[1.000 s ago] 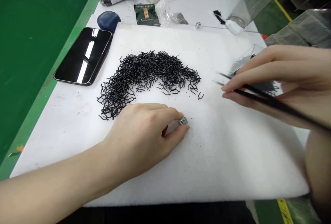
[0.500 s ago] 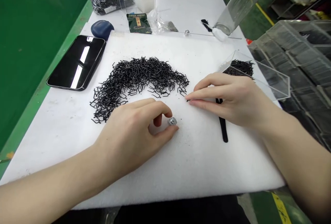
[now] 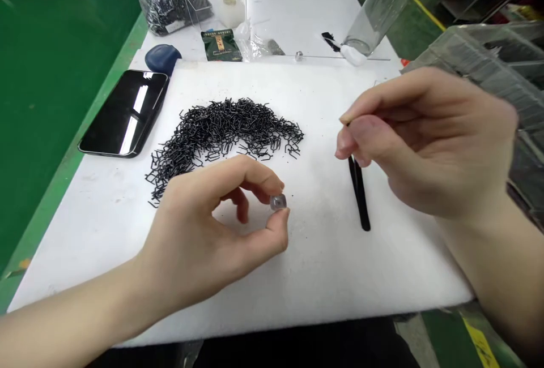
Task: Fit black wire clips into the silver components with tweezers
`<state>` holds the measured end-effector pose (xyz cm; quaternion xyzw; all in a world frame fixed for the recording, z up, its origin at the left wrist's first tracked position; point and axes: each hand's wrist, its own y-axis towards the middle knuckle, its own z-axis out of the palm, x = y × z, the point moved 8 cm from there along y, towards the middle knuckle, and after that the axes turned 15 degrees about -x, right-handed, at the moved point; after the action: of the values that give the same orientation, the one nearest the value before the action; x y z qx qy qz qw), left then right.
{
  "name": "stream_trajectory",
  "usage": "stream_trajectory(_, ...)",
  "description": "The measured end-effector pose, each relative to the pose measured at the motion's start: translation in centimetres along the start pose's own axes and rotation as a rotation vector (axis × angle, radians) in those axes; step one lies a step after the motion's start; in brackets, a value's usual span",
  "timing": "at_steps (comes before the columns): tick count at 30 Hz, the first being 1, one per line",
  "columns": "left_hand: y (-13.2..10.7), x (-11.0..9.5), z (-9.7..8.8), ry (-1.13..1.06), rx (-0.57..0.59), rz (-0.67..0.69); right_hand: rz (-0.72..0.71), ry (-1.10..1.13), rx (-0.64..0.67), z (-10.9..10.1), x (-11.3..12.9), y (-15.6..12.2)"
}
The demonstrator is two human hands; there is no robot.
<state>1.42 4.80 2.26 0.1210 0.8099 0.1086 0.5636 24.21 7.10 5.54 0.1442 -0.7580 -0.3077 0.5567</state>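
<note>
White foam pad (image 3: 340, 277) lies on a white table (image 3: 297, 17), a curved heap of black bent-wire clips (image 3: 225, 130) at its middle. Your left hand (image 3: 208, 226) pinches a small silver metal piece (image 3: 277, 202) just below the heap. Your right hand (image 3: 425, 141) pinches above black tweezers (image 3: 360, 198) lying on the foam; you cannot tell if it holds anything.

There's the little silver nut (image 3: 277, 202), pinched between thumb and finger of the left hand (image 3: 208, 226)! Black wire clips (image 3: 221, 130) heap in a tangled arc at eleven o'clock from it, and black tweezers (image 3: 360, 192) lie flat at three o'clock, tips just under the right hand (image 3: 425, 141).
</note>
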Motion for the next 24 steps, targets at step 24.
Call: stream_trajectory(24, -0.2, 3.5, 2.4, -0.634, 0.154, -0.697, -0.069, 0.086, 0.037, 1.7, 2.8, -2.8)
